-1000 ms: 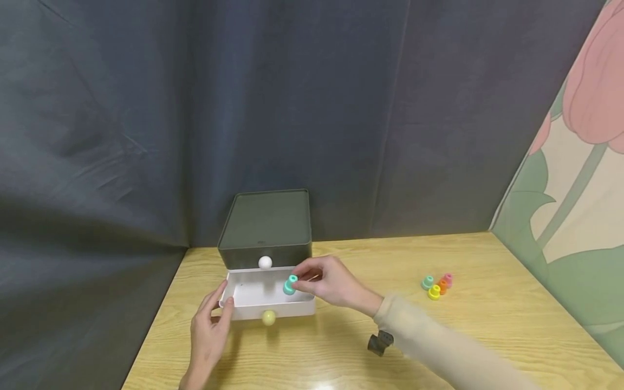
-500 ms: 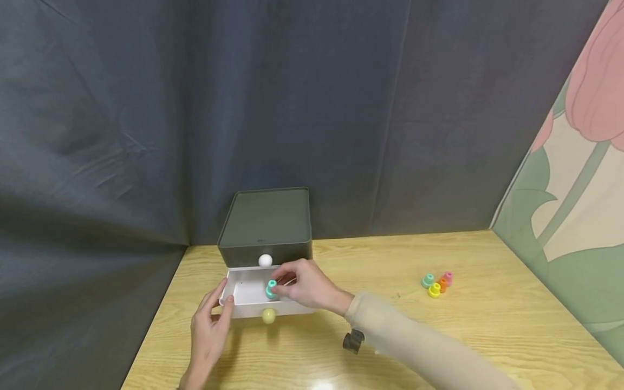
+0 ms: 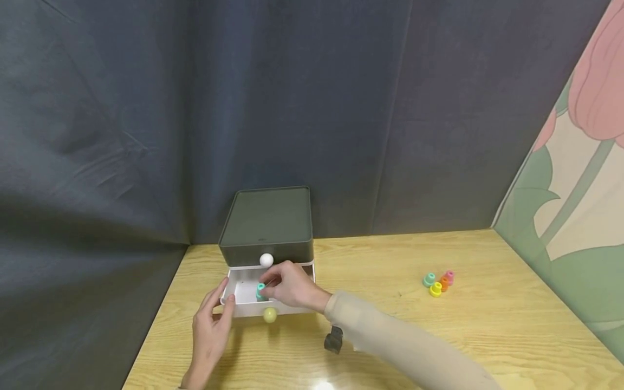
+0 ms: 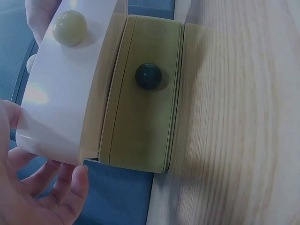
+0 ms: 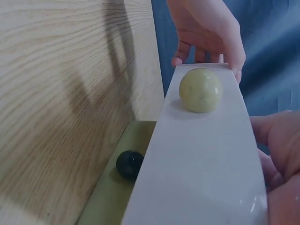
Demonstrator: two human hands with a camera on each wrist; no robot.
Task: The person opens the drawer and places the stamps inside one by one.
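A white drawer (image 3: 244, 310) with a pale yellow knob (image 3: 270, 314) is pulled out of a small chest (image 3: 268, 216) with a dark top. My left hand (image 3: 209, 333) grips the drawer's left front corner, thumb at the front edge and fingers along the side. Inside the drawer, my right hand (image 3: 292, 284) pinches a small teal stepped peg (image 3: 260, 292) that has a hole in its top. It stands near upright, low over the drawer floor. In the right wrist view the white drawer front hides the peg.
Teal (image 3: 429, 280), yellow (image 3: 436, 289), orange (image 3: 444, 284) and pink (image 3: 449, 277) pegs cluster on the wooden table to the right. Above the white drawer is a dark one with a white knob (image 3: 266, 260); below it, a green drawer (image 4: 140, 117) has a dark knob (image 4: 148, 76).
My right hand has carried the teal peg leftward and slightly down inside the drawer. My left hand has kept its grip on the corner.
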